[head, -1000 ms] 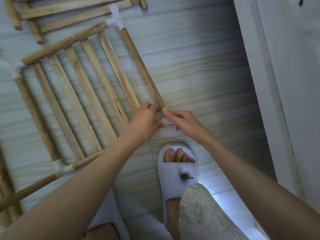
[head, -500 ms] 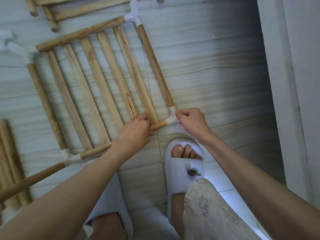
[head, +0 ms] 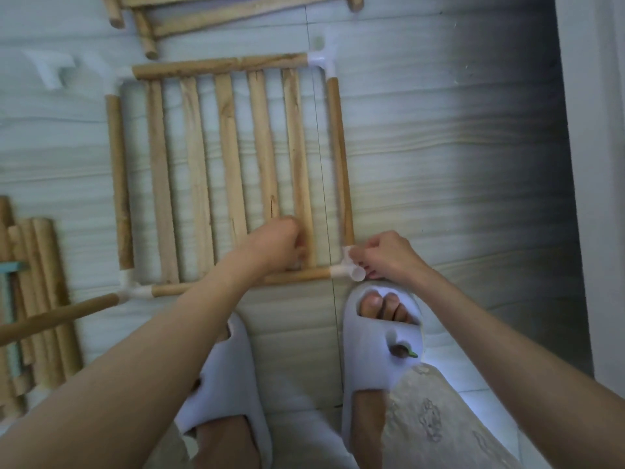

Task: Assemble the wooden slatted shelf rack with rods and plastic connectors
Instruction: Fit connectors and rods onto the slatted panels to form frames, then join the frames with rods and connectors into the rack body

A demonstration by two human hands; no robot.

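A square wooden slatted shelf panel point(head: 230, 164) lies flat on the floor, framed by rods with white plastic connectors at its corners. My right hand point(head: 389, 255) pinches the near right corner connector point(head: 348, 270), which joins the right side rod point(head: 340, 157) to the near rod point(head: 297, 276). My left hand point(head: 274, 243) grips the near end of the rightmost slat point(head: 299, 157) just above the near rod. A longer rod point(head: 57, 316) sticks out leftward from the near left connector point(head: 130, 289).
More slatted panels lie stacked at the left edge point(head: 37, 299) and at the top point(head: 203, 8). A loose white connector point(head: 50, 67) lies at the upper left. A white wall point(head: 595, 164) runs along the right. My feet in white slippers point(head: 378, 333) stand just below the panel.
The panel has swung from a slanted position to square in front of me. The near right connector now joins the side rod and near rod. My left hand shifted onto the rightmost slat.
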